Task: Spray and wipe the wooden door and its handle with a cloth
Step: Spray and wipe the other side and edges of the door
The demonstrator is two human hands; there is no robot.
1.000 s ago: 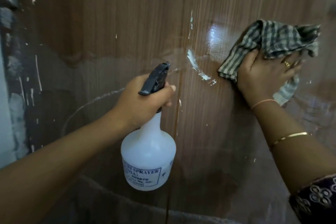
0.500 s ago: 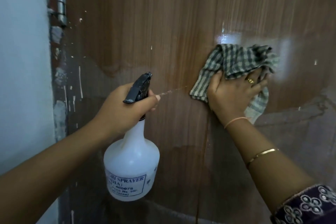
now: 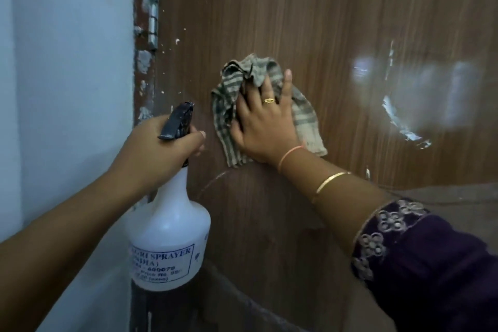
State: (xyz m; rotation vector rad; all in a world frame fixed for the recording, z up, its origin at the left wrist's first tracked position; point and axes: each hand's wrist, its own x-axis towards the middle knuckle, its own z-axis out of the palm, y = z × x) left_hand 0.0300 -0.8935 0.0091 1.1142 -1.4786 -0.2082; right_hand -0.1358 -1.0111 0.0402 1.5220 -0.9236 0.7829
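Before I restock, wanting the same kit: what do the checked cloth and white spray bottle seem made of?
Checked grey-green cloth: probably woven cotton, matte; crumples in soft folds. White spray bottle: likely plastic, smooth, translucent, with printed label and black trigger.

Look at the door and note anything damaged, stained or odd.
White specks dot the door near the hinge, itself crusted white; a white smear streaks the door's right part. They look like old paint, out of place on wood.
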